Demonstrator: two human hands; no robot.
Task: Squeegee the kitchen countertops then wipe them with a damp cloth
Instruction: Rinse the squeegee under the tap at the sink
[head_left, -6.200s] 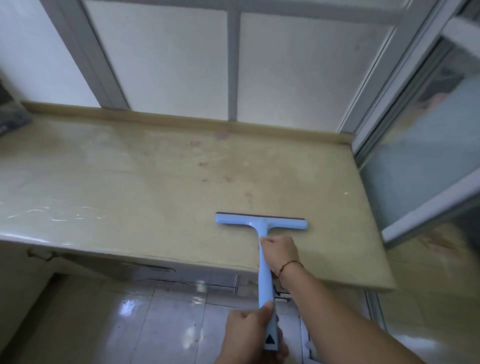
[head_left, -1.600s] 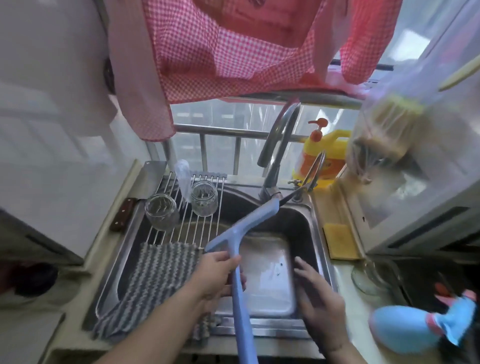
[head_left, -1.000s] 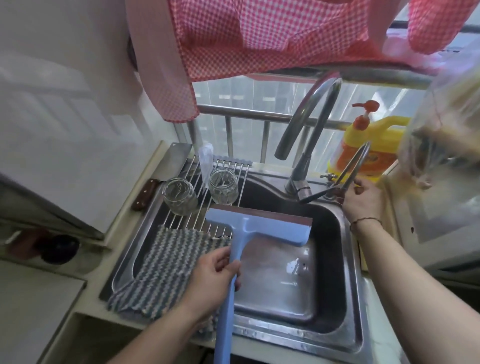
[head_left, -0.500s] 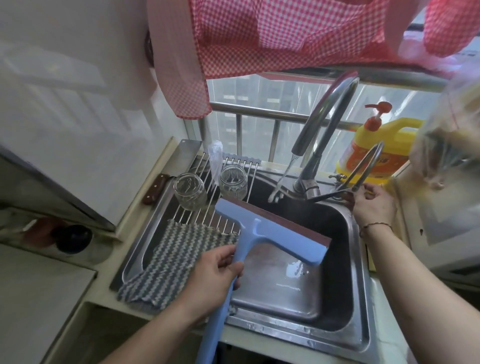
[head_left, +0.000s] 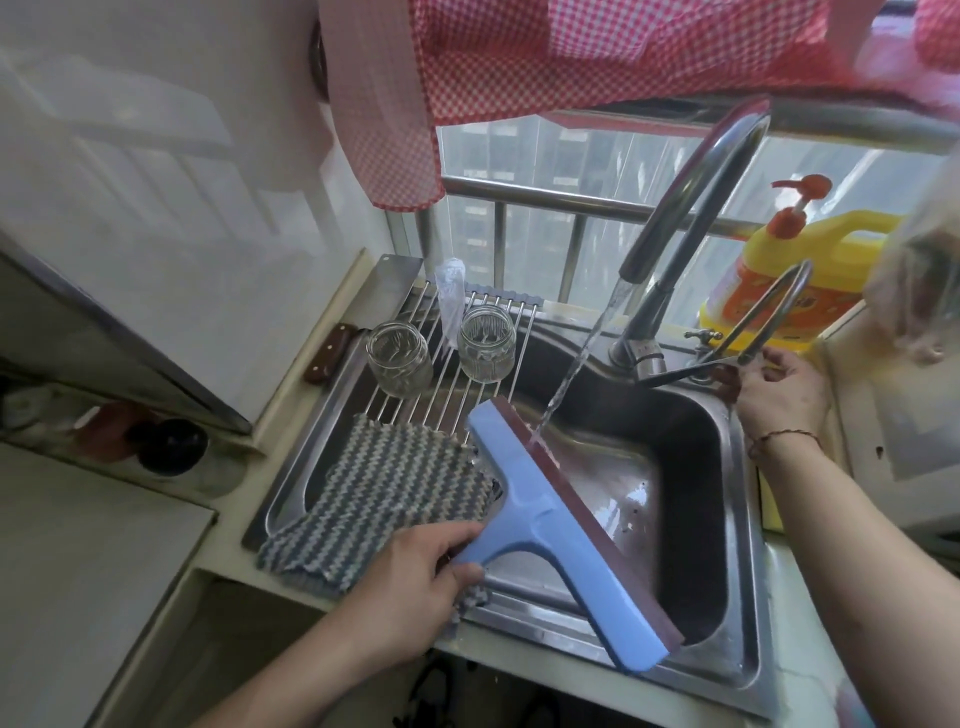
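Note:
My left hand (head_left: 410, 582) grips the handle of the blue squeegee (head_left: 550, 525) just below its head. The head slants over the steel sink (head_left: 748, 613), its brown rubber blade turned toward the basin. Water runs from the tall tap (head_left: 691, 192) onto the blade's upper end. My right hand (head_left: 779, 395) holds the tap's looped metal lever (head_left: 753, 322) at the sink's back right. A grey striped cloth (head_left: 384, 493) lies over the sink's left rim, under my left hand.
Two glass jars (head_left: 400, 358) stand upside down on a roll-up rack (head_left: 467, 364) across the sink's back left. A yellow detergent jug (head_left: 800, 280) stands by the window. A red checked cloth (head_left: 571, 57) hangs overhead. A cleaver (head_left: 358, 322) lies against the left wall.
The squeegee went from the countertop to the sink. In the last second the head has swung to a steeper slant and the water stream has grown, now hitting the blade.

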